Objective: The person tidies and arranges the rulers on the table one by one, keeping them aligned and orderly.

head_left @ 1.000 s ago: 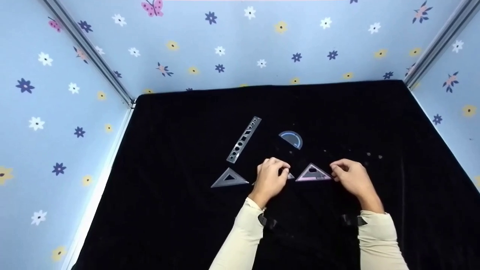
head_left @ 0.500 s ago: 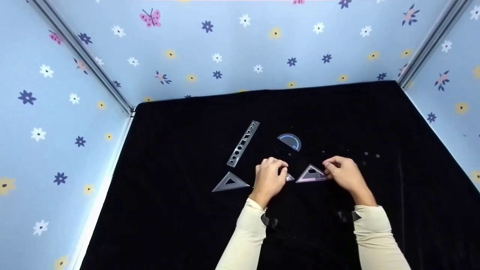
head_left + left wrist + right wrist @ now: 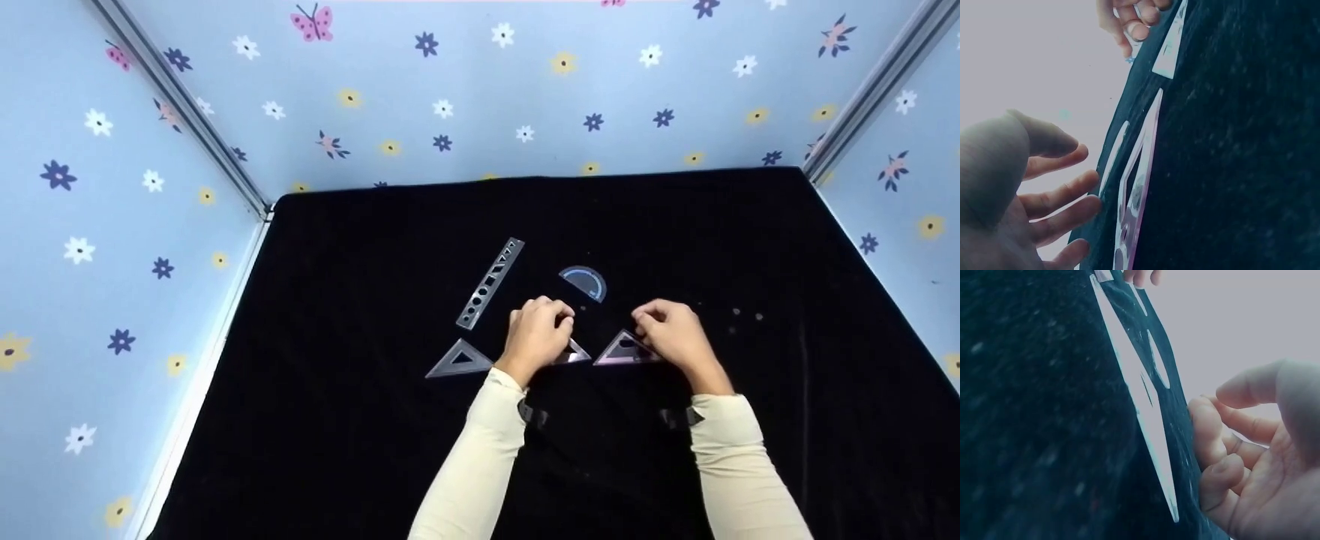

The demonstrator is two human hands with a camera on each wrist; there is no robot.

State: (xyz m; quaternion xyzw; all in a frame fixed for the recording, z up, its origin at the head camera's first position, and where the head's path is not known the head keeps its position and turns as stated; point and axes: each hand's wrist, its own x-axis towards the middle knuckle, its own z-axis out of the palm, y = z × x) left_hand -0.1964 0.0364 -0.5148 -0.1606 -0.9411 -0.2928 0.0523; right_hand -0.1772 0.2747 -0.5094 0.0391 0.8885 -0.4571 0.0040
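In the head view my left hand (image 3: 536,337) hovers over a clear set square (image 3: 576,356), covering its left part. The left wrist view shows the left fingers (image 3: 1067,214) loosely bent beside that set square (image 3: 1144,180), gripping nothing. My right hand (image 3: 675,341) is at the right side of a pink-edged set square (image 3: 619,361) and overlaps its right corner. Seen from the right wrist, the right fingers (image 3: 1207,433) curl loosely beside this set square (image 3: 1151,422), with a gap between and nothing held. A third, greyish set square (image 3: 452,368) lies left of my left hand.
Beyond the hands lie a stencil ruler (image 3: 496,279) with cut-out shapes and a blue-marked protractor (image 3: 581,281). Black cloth (image 3: 360,300) covers the table. Flowered blue panels (image 3: 480,90) with metal posts enclose the back and sides.
My right hand has moved left from beside the pink-edged set square's right corner to over it. My left hand has shifted slightly away from me, uncovering more of its set square. The set squares stay put.
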